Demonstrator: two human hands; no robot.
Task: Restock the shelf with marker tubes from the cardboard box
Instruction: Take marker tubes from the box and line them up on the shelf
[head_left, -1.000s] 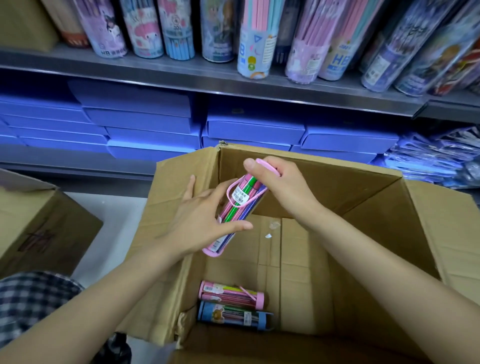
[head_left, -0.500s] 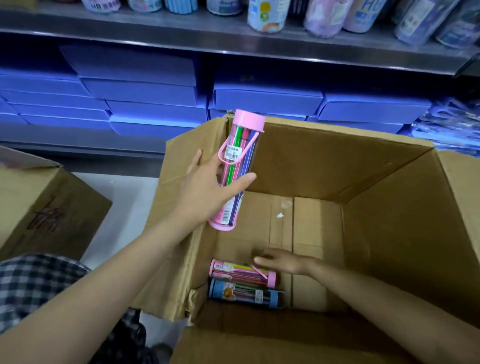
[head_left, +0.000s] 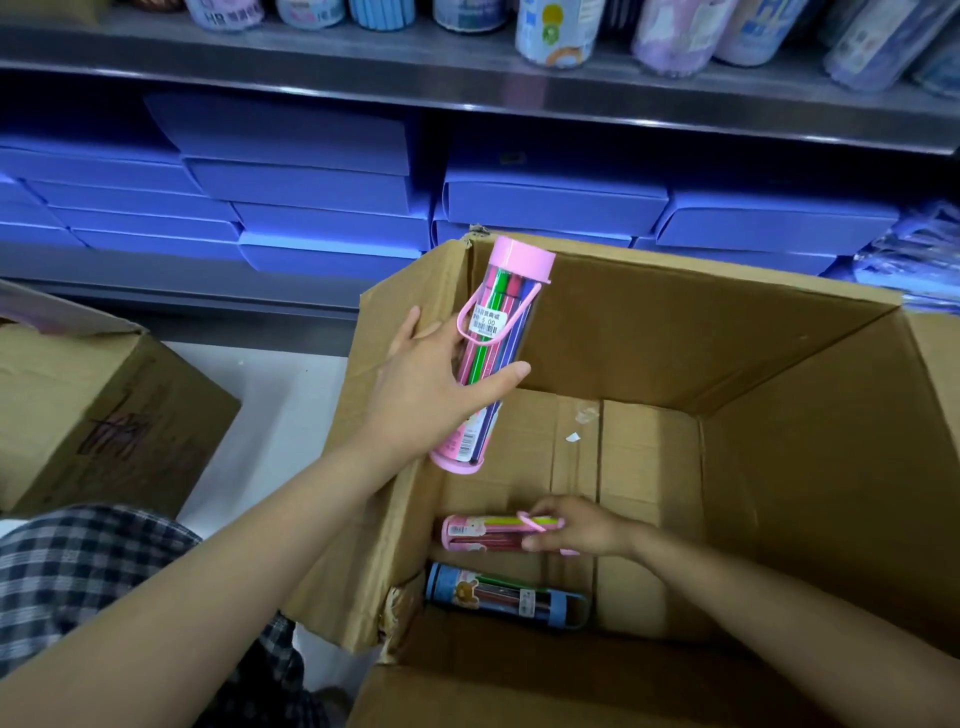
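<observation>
My left hand (head_left: 436, 384) grips a pink-capped marker tube (head_left: 498, 343), holding it upright and slightly tilted above the far-left corner of the open cardboard box (head_left: 779, 395). Deep in the box, my right hand (head_left: 576, 527) curls its fingers round a second pink marker tube (head_left: 483, 532) lying on the box floor. A blue marker tube (head_left: 504, 595) lies just in front of it, untouched. The grey metal shelf (head_left: 467, 73) runs across the top of the view, with several tubes standing on it.
Stacks of blue flat boxes (head_left: 311, 208) fill the lower shelf behind the box. Another closed cardboard box (head_left: 88, 405) sits on the white floor at left. Purple plastic packs (head_left: 914, 265) lie at far right. My checked garment (head_left: 78, 571) shows at lower left.
My right hand let go of the raised tube's cap, dropped into the box and closed on the pink tube lying there. The left hand kept the first tube raised.
</observation>
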